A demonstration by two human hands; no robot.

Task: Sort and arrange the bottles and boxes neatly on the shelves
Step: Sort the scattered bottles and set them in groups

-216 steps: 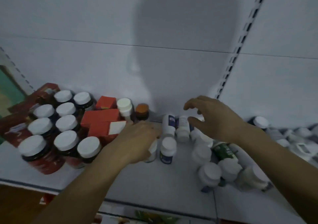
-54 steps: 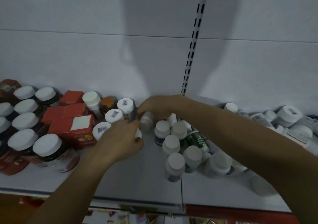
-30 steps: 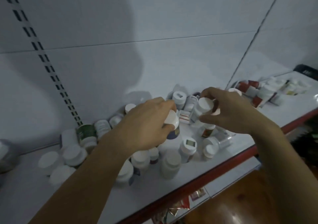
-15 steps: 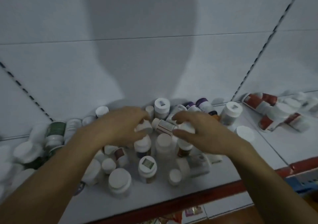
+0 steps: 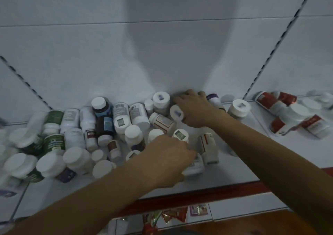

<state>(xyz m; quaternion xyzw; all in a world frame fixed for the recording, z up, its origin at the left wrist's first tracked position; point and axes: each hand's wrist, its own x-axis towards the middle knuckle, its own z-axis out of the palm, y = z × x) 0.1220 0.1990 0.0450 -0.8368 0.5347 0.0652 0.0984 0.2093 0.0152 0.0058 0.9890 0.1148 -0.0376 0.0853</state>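
Your hands just split up: right hand now curls its fingers round a white-capped bottle by the back wall, left hand dropped lower, grip unclear. The pile is still a mess.

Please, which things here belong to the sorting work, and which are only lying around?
Job in hand:
white-capped bottles heaped on the shelf; green-labelled bottles at the left; red-labelled bottles lying at the right; left hand and right hand, both on bottles.

Just lying about:
colourful packets below the shelf's red edge.
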